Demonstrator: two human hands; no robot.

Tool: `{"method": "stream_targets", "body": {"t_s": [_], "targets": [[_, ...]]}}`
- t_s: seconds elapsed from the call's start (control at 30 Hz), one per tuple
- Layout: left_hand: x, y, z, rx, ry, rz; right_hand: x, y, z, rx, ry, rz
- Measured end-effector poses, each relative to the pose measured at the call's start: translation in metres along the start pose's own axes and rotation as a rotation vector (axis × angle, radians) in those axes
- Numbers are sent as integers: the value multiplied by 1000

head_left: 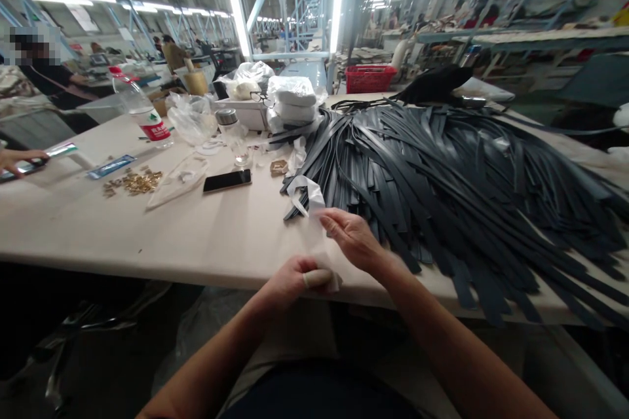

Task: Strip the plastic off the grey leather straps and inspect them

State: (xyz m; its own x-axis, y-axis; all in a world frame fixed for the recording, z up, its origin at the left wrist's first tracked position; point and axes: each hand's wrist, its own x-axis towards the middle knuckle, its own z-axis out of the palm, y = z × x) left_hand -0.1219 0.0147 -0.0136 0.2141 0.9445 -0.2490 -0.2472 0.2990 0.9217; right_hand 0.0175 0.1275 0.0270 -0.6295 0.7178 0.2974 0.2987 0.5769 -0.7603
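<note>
A strip of thin white, partly see-through material runs between my two hands above the table's front edge. My right hand pinches it partway along, and a loose curl stands up beyond the fingers. Lower down, my left hand is closed on the strip's near end, with a pale cover on one finger. Just past my right hand lies a big heap of dark strap-like strips, their ends fanned toward me.
Left of my hands lie a phone, a clear plastic bag and a pile of brass-coloured small parts. Behind stand a glass jar, a red-labelled bottle and a red basket. Another person's hand rests at the far left.
</note>
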Motion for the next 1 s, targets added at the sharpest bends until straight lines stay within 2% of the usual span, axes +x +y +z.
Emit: {"method": "stream_targets", "body": {"t_s": [0.07, 0.17, 0.3, 0.37, 0.47, 0.57, 0.67, 0.77, 0.9, 1.0], "targets": [[-2, -5, -8, -126, 85, 38, 5, 17, -13, -391, 151, 31], [-6, -3, -23, -375, 225, 123, 8, 42, -31, -618, 277, 184], [-6, 15, -45, -613, 397, 296, 8, 60, -47, -754, 263, 281], [-4, 22, -51, -683, 503, 325, 10, 62, -52, -775, 238, 308], [3, 20, -44, -717, 545, 262, 12, 56, -60, -755, 223, 382], [15, 5, -17, -698, 433, 155, 0, 40, -61, -703, 191, 417], [27, -10, 17, -660, 251, 78, -32, 22, -54, -567, 33, 346], [39, -14, 42, -654, 114, 52, -81, 13, -46, -348, -105, 311], [54, -5, 57, -701, 116, 98, -159, 20, -49, -205, -102, 352], [64, 7, 60, -721, 132, 123, -222, 38, -57, -95, -166, 432]]}}
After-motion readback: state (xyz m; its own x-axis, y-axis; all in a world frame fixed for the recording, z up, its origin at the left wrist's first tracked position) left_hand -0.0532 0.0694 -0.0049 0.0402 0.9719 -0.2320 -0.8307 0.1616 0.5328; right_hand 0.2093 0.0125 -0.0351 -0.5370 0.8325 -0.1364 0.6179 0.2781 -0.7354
